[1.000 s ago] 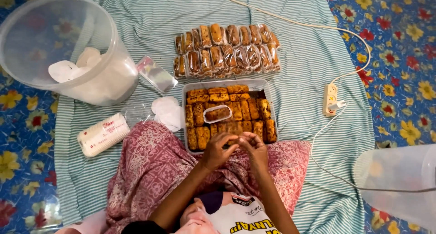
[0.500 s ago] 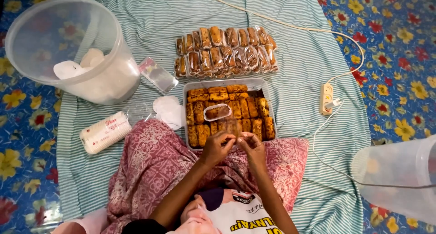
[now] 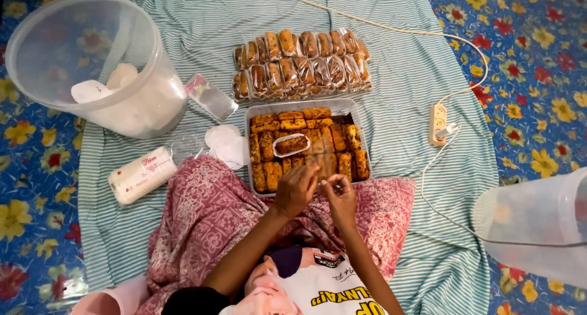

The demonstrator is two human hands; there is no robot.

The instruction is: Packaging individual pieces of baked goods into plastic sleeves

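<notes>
Over the near edge of the clear tray (image 3: 361,116), both hands meet w/ a thin clear plastic sleeve pinched between them; left hand (image 3: 295,190) is curled, fingers closed on the film, right hand (image 3: 340,196) pinches the other side, thumb & forefinger together. Sleeve is hard to make out, nearly see-through, so can't tell if anything is inside yet. It looks feather-light, floppy, prob slippery & clingy, best held at the mouth edges w/ fingertips, as now. Tray sits on the striped cloth (image 3: 397,76) just beyond the person's lap, full of brown baked bars (image 3: 292,124), which look crumbly & dry; I'd judge they want a gentle grip along the long sides, not the ends. One bar lies in a small clear cup (image 3: 291,145) on top of the rest. Beyond the tray, a pile of wrapped bars (image 3: 299,61). Off left: big translucent tub (image 3: 92,64), roll of white cups (image 3: 140,175). Right: power strip (image 3: 438,124).
</notes>
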